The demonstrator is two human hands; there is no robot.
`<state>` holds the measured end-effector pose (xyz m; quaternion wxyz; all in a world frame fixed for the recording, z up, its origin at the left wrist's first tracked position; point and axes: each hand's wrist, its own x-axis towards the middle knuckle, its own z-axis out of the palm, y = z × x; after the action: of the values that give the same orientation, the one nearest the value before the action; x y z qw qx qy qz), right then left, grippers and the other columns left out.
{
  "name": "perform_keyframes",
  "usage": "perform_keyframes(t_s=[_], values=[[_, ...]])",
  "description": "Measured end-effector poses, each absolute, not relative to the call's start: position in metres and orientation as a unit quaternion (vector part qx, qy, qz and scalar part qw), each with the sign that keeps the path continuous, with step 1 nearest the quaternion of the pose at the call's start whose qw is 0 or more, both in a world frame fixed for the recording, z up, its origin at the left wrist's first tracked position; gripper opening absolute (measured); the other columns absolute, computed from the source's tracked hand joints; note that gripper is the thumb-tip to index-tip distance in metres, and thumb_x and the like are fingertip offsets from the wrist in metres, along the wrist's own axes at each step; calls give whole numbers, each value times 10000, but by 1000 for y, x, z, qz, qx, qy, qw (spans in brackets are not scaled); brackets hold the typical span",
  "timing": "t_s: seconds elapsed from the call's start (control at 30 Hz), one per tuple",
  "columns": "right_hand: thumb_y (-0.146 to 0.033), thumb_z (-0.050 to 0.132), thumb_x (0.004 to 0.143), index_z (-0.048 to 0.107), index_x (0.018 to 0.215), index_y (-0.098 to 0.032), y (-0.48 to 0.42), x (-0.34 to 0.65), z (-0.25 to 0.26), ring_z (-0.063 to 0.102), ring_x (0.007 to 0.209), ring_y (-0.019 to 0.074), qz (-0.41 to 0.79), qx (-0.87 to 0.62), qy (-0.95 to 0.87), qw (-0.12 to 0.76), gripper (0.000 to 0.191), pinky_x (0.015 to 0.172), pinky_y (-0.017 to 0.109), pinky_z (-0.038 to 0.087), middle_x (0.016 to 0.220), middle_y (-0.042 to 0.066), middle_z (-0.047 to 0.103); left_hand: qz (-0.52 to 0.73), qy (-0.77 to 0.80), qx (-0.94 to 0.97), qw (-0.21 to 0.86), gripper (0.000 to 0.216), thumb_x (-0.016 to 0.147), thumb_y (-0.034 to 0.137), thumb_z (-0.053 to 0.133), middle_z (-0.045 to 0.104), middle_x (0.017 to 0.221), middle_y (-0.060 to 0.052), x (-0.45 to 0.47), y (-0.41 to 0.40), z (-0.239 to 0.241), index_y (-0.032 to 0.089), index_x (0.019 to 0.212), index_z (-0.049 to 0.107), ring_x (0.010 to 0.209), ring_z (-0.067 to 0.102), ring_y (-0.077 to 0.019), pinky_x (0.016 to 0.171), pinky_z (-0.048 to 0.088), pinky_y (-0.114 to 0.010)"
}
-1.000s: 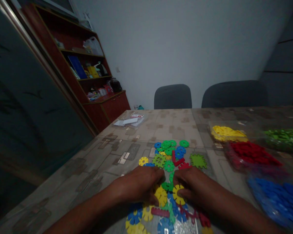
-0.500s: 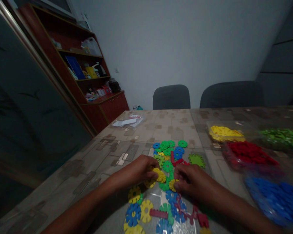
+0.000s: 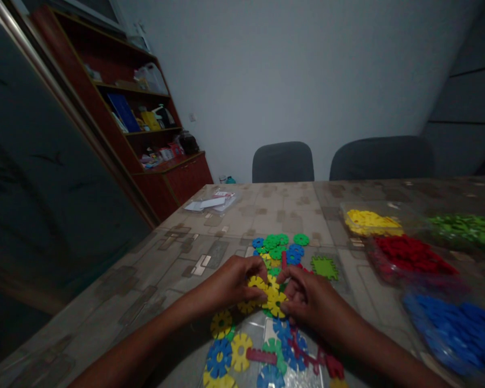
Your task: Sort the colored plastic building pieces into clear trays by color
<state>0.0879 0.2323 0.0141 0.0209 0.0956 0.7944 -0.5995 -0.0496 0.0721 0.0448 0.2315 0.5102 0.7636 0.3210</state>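
My left hand [image 3: 242, 279] pinches yellow notched discs [image 3: 257, 282], flower-shaped building pieces with slots round the rim. From the right, my right hand [image 3: 303, 293] grips another yellow notched disc [image 3: 275, 304] by its edge. These yellow pieces meet or overlap between my hands; whether their slots interlock I cannot tell. Under and beyond them lie green notched discs [image 3: 275, 241] and blue ones [image 3: 295, 253]. Nearer to me are a blue disc [image 3: 219, 357], a yellow disc [image 3: 241, 351] and a red toothed strip [image 3: 261, 356].
On the right stand clear containers of yellow pieces [image 3: 372, 222], red pieces [image 3: 414, 256], blue pieces [image 3: 455, 326] and green pieces [image 3: 469, 227]. A green square piece [image 3: 324, 267] lies beyond my right hand. Papers in plastic [image 3: 212, 203] rest near the far left edge.
My right hand has moved left and brought its yellow disc up against the yellow discs in my left hand. My left hand stays nearly in place.
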Motion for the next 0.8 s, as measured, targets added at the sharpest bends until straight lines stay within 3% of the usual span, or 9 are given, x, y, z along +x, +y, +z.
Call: perform_keyframes(t_s=[0.23,0.37,0.47,0.6,0.8], values=[[-196,609,754,517,935,-191,229,88,4,624,525,102,-698,96,708,48,203,489,212,472,680,-80,539,432,729,461,264,273,705,222,804,555,759,43,-48,74,35,159,802,557,704,491,-124,641,378,-216],[-250,638,725,513,903,-195,232,88,3,613,505,97,-715,99,692,32,225,474,216,481,690,-69,551,426,725,462,283,154,872,306,635,580,752,23,-45,74,42,154,880,611,638,524,-123,609,413,-222],[-287,651,715,501,874,-198,233,87,1,596,483,90,-720,98,687,11,237,448,206,463,663,-73,538,403,726,498,251,229,968,306,494,658,888,-28,-43,74,46,157,982,668,746,606,-157,689,463,-251],[-315,656,707,482,860,-201,232,86,0,597,478,98,-722,103,684,-1,259,429,206,447,654,-75,540,374,720,546,208,244,993,253,489,700,1045,-51,-41,76,41,197,1086,707,958,634,-195,863,463,-293],[-268,639,732,500,852,-197,228,87,0,597,487,97,-709,101,698,-1,197,449,208,452,640,-81,534,374,739,541,148,234,950,216,588,669,995,-50,-39,76,30,229,1140,723,935,608,-196,834,453,-296]])
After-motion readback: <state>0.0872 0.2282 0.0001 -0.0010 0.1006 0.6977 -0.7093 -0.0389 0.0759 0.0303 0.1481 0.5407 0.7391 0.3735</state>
